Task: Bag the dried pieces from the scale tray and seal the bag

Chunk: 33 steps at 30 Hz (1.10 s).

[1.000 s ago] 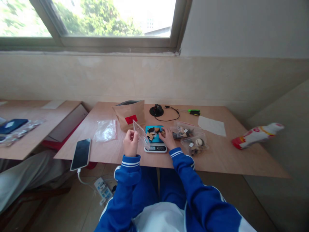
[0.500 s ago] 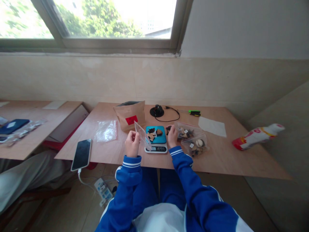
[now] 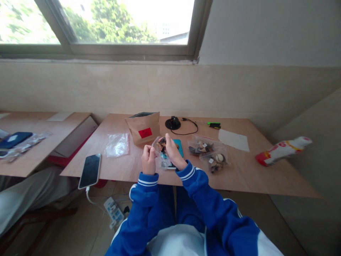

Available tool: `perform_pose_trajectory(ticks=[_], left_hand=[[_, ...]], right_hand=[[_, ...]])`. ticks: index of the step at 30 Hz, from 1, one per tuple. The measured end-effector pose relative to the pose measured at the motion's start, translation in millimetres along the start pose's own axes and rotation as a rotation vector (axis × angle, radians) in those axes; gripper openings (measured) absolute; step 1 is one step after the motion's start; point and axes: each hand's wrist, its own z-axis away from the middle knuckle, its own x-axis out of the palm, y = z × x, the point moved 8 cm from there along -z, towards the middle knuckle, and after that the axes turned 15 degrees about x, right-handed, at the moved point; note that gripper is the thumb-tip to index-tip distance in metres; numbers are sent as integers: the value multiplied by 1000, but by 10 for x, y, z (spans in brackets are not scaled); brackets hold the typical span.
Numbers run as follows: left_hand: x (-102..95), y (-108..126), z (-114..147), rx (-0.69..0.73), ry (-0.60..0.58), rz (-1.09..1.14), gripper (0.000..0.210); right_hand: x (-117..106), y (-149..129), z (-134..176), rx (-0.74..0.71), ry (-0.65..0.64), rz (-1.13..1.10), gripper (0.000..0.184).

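Note:
My left hand [image 3: 148, 158] is closed on the edge of a clear plastic bag [image 3: 163, 163], which hangs over the near left part of a kitchen scale. My right hand [image 3: 172, 151] is closed around some brown and dark dried pieces [image 3: 161, 144] at the mouth of that bag. Under my hands, the blue plate of the scale [image 3: 179, 144] shows only in part, and its display is mostly covered. To the right lie two clear bags, a back one [image 3: 198, 145] and a front one [image 3: 217, 160], both holding similar pieces and small white labels.
A brown paper pouch [image 3: 142, 129] with a red label stands behind my left hand. Flat plastic bags [image 3: 116, 145] and a phone [image 3: 90, 170] lie leftward. At the back are a black round stand [image 3: 173, 123], a cable and a screwdriver [image 3: 214, 125]. A bottle [image 3: 282, 151] is at right.
My right hand has moved left from beside the back bag to the bag in my left hand, now with dried pieces in its grip. Fewer pieces show on the scale, partly hidden by my hands.

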Motion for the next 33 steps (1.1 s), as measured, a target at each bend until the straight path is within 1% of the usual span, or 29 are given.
perform_pose_trajectory(ticks=[1,2,3,5,6,8,9,10,11,12,13,14,15,17,19,20,22,24,27,31,33], left_hand=[[-3,0,8,-1,11,13,30],[-5,-4,15,-3,20,23,29],[-8,-10,22,-5,28,32,29],[-15,-31,32,-10,41,49,29],[-25,-47,35,-17,50,58,29],[-74,-85,38,-38,86,53,29],[-115,-103,36,-47,112,40,29],[-162,-117,34,-52,142,25,28],[-210,-129,29,-55,170,13,28],[-251,-137,22,-54,190,8,27],[-283,-142,14,-51,203,10,26],[-306,-147,6,-48,207,17,26],[-324,-152,1,-47,210,23,26],[-344,-159,0,-48,212,23,26],[-347,-163,11,-54,212,18,26],[-341,-163,17,-57,208,17,26],[-318,-161,27,-57,191,27,26],[-300,-159,30,-53,177,39,26],[-298,-166,31,-51,173,46,28],[-298,-190,49,-67,173,47,28],[-287,-201,62,-78,171,49,27]], right_hand=[[-14,31,2,-13,36,73,58],[-14,57,9,-12,45,139,53],[5,69,26,-11,24,201,47],[77,21,98,-53,-82,298,40],[107,-23,145,-78,-154,302,38],[100,-115,226,-110,-284,219,41],[37,-150,240,-121,-301,158,43],[-66,-170,229,-138,-270,110,45],[-200,-165,200,-164,-194,96,45],[-340,-135,162,-197,-94,126,45],[-457,-77,120,-232,3,204,44],[-522,11,71,-259,64,324,43],[-522,135,14,-272,65,474,46],[-453,448,-113,-244,3,762,59],[-386,695,-210,-213,-35,950,67],[-360,758,-243,-213,-36,997,65],[-316,783,-278,-240,-18,1023,54],[-299,752,-287,-263,5,1001,44],[-337,736,-289,-264,39,942,33],[-463,715,-292,-260,114,793,25],[-521,610,-281,-262,174,689,25]])
